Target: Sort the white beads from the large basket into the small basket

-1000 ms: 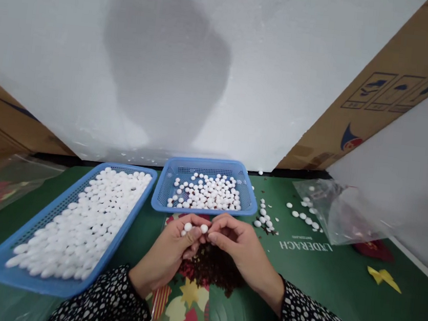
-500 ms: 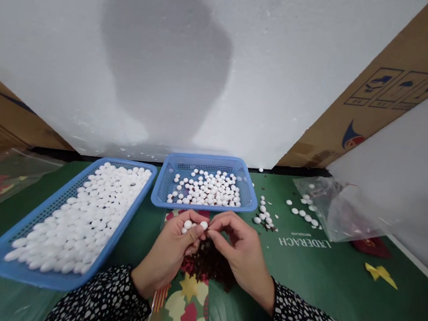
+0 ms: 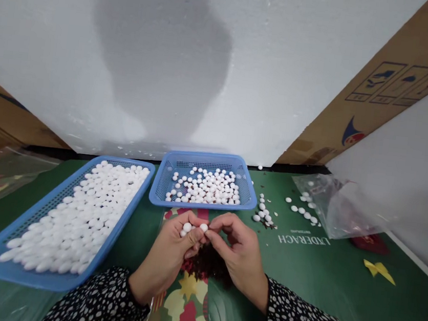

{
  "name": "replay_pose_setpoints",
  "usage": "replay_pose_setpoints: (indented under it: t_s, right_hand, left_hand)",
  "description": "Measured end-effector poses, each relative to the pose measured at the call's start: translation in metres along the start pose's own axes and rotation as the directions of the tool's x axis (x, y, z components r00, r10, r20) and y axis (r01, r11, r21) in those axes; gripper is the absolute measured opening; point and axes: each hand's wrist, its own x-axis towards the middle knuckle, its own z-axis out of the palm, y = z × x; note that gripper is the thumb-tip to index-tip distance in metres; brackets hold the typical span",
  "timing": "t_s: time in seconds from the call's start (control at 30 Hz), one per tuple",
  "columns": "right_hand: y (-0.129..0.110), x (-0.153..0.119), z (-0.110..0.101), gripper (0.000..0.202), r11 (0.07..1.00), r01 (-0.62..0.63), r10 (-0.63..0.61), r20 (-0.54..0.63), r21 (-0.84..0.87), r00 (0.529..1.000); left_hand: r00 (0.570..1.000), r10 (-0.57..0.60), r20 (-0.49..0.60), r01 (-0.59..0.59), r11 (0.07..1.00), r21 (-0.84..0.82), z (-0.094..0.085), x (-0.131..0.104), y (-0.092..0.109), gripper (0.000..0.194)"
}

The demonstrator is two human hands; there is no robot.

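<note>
My left hand (image 3: 170,253) is curled around several small white balls (image 3: 187,227), with one of them (image 3: 204,227) between its thumb and forefinger. The thumb and forefinger of my right hand (image 3: 240,251) are pinched against that ball's right side; what they grip is too small to make out. Beneath both hands lies a heap of dark red-brown bits (image 3: 209,265). Just beyond them, a blue basket (image 3: 203,208) holds scattered white balls. A longer blue basket (image 3: 36,278) at the left is filled with white balls.
Loose white balls (image 3: 263,212) lie right of the middle basket. Farther right are a clear plastic bag (image 3: 335,210), more balls and a yellow scrap (image 3: 379,271) on the green sheet (image 3: 312,280). A white panel (image 3: 261,83) and cardboard (image 3: 396,83) stand behind.
The right hand's fingers have shifted slightly around the ball, which remains in the left hand's pinch. The whole view has moved a little.
</note>
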Motion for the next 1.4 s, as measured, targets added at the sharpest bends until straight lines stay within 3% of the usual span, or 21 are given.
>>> replay_pose_setpoints:
  t_s: [0.17,0.3,0.47,0.57,0.67,0.73,0.8,0.9,0.97,1.03,1.13,1.23,1.3,1.4]
  right_hand:
    - [-0.002,0.010,-0.007,0.017,0.994,0.076,-0.064,0.143,-0.078,0.988]
    - [-0.002,0.017,-0.012,0.014,0.984,0.111,-0.078,0.223,-0.141,0.972]
    - [0.000,0.036,-0.024,0.006,0.945,0.146,-0.123,0.094,-0.292,0.988]
    - [0.003,0.051,-0.036,0.012,0.850,0.180,-0.197,0.019,-0.494,0.980]
    - [0.005,0.055,-0.044,0.020,0.736,0.241,-0.270,0.052,-0.633,0.961]
    - [0.005,0.047,-0.045,0.021,0.672,0.326,-0.314,0.143,-0.665,0.939]
    - [0.003,0.034,-0.044,0.019,0.665,0.424,-0.271,0.330,-0.615,0.904]
    - [0.005,0.014,-0.040,0.017,0.695,0.496,-0.070,0.638,-0.521,0.767]
    - [0.008,0.007,-0.037,0.017,0.664,0.519,0.015,0.703,-0.539,0.711]
    - [0.011,0.005,-0.036,0.015,0.615,0.551,0.039,0.720,-0.563,0.693]
    - [0.013,0.008,-0.034,0.005,0.569,0.574,0.041,0.718,-0.589,0.695]
    - [0.012,0.011,-0.034,0.007,0.582,0.530,0.046,0.677,-0.616,0.735]
    - [0.011,0.012,-0.035,0.008,0.633,0.477,0.035,0.638,-0.609,0.769]
    - [0.007,0.011,-0.036,0.012,0.790,0.306,0.024,0.526,-0.531,0.850]
  left_hand:
    - [0.999,-0.027,0.027,0.026,0.999,0.033,-0.004,0.003,0.002,0.033]
    - [0.998,-0.049,0.030,0.048,0.998,0.029,-0.006,0.007,0.004,0.032]
    - [0.999,-0.040,0.012,0.040,0.999,-0.033,-0.006,0.007,0.012,0.029]
    - [0.996,-0.090,0.015,0.091,0.993,-0.075,-0.008,0.005,0.017,0.031]
    - [0.997,-0.079,0.026,0.080,0.995,-0.063,-0.011,0.005,0.018,0.027]
    - [0.997,-0.071,0.041,0.072,0.997,-0.030,-0.013,0.005,0.017,0.026]
    - [0.994,-0.085,0.066,0.085,0.996,0.005,-0.014,0.005,0.015,0.027]
    - [0.988,-0.115,0.099,0.108,0.992,0.071,-0.013,0.005,0.012,0.026]
    - [0.986,-0.136,0.099,0.125,0.986,0.113,-0.012,0.005,0.012,0.029]
    - [0.985,-0.155,0.079,0.143,0.980,0.140,-0.012,0.005,0.012,0.031]
    - [0.982,-0.177,0.063,0.165,0.974,0.155,-0.013,0.006,0.009,0.031]
    - [0.980,-0.184,0.077,0.173,0.975,0.137,-0.016,0.008,0.007,0.029]
    - [0.979,-0.185,0.082,0.175,0.978,0.112,-0.017,0.009,0.005,0.028]
    - [0.980,-0.177,0.096,0.169,0.982,0.085,-0.017,0.009,0.003,0.028]
